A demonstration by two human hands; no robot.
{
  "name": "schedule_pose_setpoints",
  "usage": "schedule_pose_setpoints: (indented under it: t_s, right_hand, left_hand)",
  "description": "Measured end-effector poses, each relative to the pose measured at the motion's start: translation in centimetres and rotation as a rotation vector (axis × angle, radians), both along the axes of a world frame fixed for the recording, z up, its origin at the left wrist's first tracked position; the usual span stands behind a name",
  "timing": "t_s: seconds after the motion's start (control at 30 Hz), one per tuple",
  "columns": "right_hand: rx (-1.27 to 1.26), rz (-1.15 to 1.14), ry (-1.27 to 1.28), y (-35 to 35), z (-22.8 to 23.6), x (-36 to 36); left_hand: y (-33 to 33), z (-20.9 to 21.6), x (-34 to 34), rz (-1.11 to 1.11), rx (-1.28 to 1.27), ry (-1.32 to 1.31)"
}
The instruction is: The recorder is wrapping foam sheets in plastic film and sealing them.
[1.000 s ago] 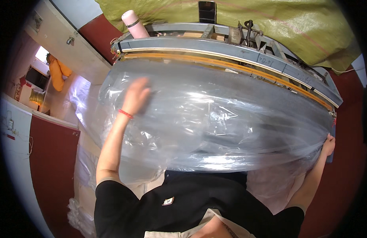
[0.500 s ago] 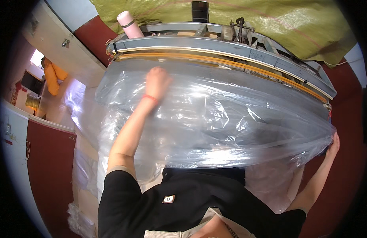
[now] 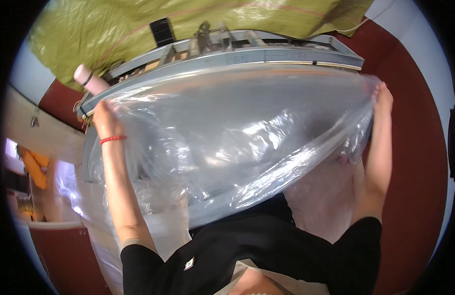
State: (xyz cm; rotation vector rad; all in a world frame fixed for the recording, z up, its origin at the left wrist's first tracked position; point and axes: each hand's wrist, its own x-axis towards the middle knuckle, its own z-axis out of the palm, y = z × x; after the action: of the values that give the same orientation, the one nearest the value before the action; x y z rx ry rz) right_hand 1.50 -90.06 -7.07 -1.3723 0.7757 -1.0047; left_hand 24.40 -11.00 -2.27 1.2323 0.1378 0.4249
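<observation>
A wide sheet of clear plastic film (image 3: pixel 247 128) stretches between my two hands, shiny and creased, over a dark grey surface. At the film's far left part, my left hand (image 3: pixel 105 117), with a red bead bracelet on the wrist, has its fingers closed on the edge. My right hand (image 3: pixel 383 101) pinches the gathered far right corner. The film's near edge hangs in folds close to my body. Beyond its far edge runs a grey metal frame (image 3: pixel 257 55), partly seen through the plastic.
On the frame's left end leans a pink bottle (image 3: pixel 92 79). A black phone-like slab (image 3: pixel 162 32) lies behind, against a yellow-green woven cover (image 3: pixel 266 17). Dark clamp-like metal parts (image 3: pixel 204 35) rise from the frame. More film lies toward the floor at left, near an orange item (image 3: pixel 34 167).
My left hand has gone from resting over the film to gripping its far left edge. My right hand has carried its corner farther away, and the film has shifted up over the frame's near bar.
</observation>
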Motion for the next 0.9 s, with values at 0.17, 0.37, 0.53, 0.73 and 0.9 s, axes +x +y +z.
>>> schedule_pose_setpoints:
  t_s: [0.17,0.37,0.53,0.73,0.9]
  right_hand:
    - [-0.959,-0.496,0.494,13.3,-2.7,8.6]
    - [-0.742,-0.312,0.312,17.5,-6.1,14.2]
    - [-0.649,-0.396,0.221,16.4,-6.6,14.8]
    - [-0.567,-0.533,0.254,16.1,-6.7,15.7]
    - [-0.567,-0.609,0.317,16.2,-6.0,15.8]
  left_hand:
    - [5.6,-7.9,4.8,0.414,0.847,-0.080]
    - [12.6,-14.6,10.0,0.183,0.493,-0.106]
    - [11.1,-14.4,10.2,0.198,0.544,-0.057]
    - [11.1,-14.0,9.6,0.234,0.496,-0.105]
    - [7.9,-10.8,7.3,0.176,0.229,-0.008]
